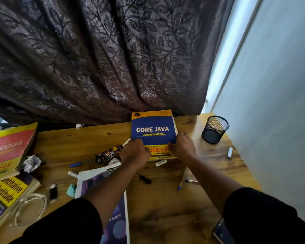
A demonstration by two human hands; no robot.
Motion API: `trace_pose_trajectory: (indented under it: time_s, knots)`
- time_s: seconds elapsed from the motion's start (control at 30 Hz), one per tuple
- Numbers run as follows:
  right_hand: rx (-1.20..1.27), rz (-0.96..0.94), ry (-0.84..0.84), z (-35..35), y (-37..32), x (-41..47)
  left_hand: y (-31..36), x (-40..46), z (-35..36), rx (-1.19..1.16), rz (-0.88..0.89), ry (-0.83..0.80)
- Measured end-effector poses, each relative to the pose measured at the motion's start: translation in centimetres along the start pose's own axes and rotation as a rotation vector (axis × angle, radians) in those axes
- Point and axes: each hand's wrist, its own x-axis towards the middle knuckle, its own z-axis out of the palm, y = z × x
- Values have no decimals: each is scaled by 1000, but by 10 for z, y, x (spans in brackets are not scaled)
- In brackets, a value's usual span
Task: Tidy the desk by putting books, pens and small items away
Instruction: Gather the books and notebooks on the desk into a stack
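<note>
With both hands, left hand [136, 150] and right hand [182, 147], seemingly curled on the Core Java book [153, 131] at twelve o'clock, shifting it could scatter the white tube [160, 162] touching its near edge.

Your left hand [135, 152] and right hand [182, 148] are bare: no rings, watch or gloves visible. Your forearms are uncovered to about the elbow. Both black sleeves [63, 224] are pushed up, plain fabric, no markings or cuffs discernible.
</note>
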Motion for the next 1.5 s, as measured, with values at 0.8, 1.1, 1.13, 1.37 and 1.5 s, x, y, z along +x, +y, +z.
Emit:
trace_pose_trajectory:
  time_s: [0.8,1.1,1.13,1.37,1.5]
  knots:
    - [112,110,-139,-11,17,47,8,73,0,-792,-405,-122]
    - [18,8,-221,-37,4,42,32,66,-19,-1062,-397,-101]
    - [21,3,-204,-40,4,41,32,65,-23,-1067,-378,-99]
    - [882,273,-317,-66,2,8,19,4,-61,-1267,-283,-197]
    - [1095,315,-483,-80,15,-35,-11,-51,-66,-1317,-268,-277]
